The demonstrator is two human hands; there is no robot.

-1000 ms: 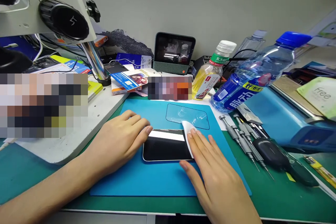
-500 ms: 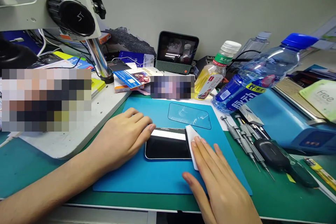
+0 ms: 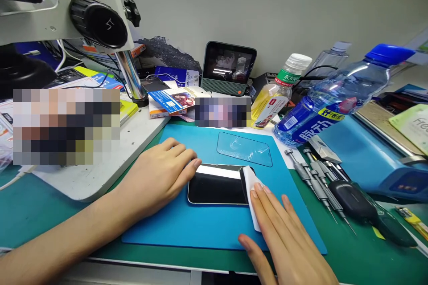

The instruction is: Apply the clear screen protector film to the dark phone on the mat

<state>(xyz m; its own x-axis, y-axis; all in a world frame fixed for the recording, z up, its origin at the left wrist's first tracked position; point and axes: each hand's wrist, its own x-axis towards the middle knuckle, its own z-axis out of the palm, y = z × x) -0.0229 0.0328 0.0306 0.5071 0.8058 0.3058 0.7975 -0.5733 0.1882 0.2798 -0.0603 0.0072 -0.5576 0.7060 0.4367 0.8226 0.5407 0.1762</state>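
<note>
A phone (image 3: 217, 189) with a black screen lies face up on the blue mat (image 3: 187, 231). My left hand (image 3: 160, 169) is at the phone's left end, fingers curled and the thumb at its upper left corner. My right hand (image 3: 284, 227) lies with fingers flat and stretched on a white wipe (image 3: 252, 187), pressing it against the phone's right end. The right thumb stands apart from the fingers, over the mat. The wipe hides part of that end. Beyond the phone, a clear screen protector (image 3: 245, 149) with a black border rests on the mat.
Several precision screwdrivers (image 3: 316, 178) and a black case (image 3: 352, 200) lie at the right. Behind them lean a blue-capped bottle (image 3: 347, 89) and a tea bottle (image 3: 279, 93). The microscope stand (image 3: 130, 75) rises from a white base (image 3: 96, 178) at the left. A smart display (image 3: 229, 67) stands behind.
My right hand and the wipe have slid slightly toward me along the phone's right end. My left hand keeps its place on the phone. The whole view has shifted a little.
</note>
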